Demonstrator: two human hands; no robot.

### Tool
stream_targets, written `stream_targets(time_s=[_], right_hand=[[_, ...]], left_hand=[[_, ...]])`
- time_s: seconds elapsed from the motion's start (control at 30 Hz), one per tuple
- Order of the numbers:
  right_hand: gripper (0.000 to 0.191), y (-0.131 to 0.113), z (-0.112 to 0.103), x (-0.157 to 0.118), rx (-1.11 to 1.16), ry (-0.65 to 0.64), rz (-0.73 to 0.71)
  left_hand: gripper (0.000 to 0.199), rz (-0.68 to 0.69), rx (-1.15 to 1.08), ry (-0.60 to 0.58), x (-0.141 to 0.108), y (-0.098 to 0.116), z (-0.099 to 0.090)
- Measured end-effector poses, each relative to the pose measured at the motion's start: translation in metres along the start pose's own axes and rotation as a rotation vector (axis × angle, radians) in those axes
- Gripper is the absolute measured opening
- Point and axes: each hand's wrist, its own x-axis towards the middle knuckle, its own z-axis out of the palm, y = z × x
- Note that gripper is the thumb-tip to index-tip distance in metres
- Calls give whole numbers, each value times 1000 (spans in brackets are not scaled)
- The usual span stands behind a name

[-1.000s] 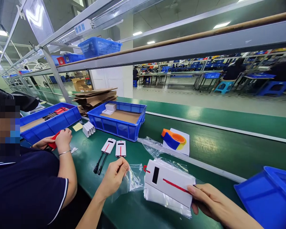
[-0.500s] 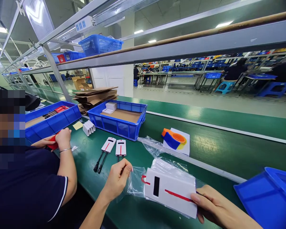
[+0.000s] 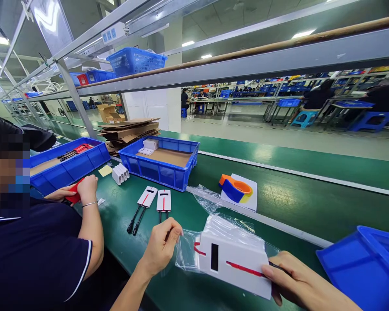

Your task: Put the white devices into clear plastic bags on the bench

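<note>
My left hand [image 3: 162, 244] pinches the edge of a clear plastic bag [image 3: 187, 250]. In my right hand [image 3: 294, 276] is a flat white device [image 3: 243, 255] with a black window and a red stripe, gripped at its near right end, where a black cable shows. The device's far end, with a red loop, lies against the bag's left part; how much of it is inside I cannot tell. Behind it lies a stack of clear bags [image 3: 235, 226]. Two similar white devices, a left one [image 3: 148, 197] and a right one [image 3: 164, 200], lie with black cables beyond my left hand.
A tape dispenser [image 3: 238, 188] rests on white paper. Blue bins stand at the middle [image 3: 155, 170], left [image 3: 74, 170] and right [image 3: 353, 268]. White sleeves [image 3: 120, 173] stand beside a yellow note [image 3: 105, 170]. At left, a co-worker's hands [image 3: 86, 190] hold something red.
The white device has shifted slightly right and down in my right hand. My left hand has moved slightly right, still pinching the bag.
</note>
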Motion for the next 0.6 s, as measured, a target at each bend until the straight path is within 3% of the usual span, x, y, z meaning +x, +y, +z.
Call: stream_targets(time_s=[0.33, 0.6], right_hand=[[83, 1, 1, -7, -54, 31, 4], [70, 11, -6, -3, -181, -135, -63]], left_hand=[[37, 36, 24, 16, -1, 5, 3], [33, 43, 59, 50, 2, 10, 3]])
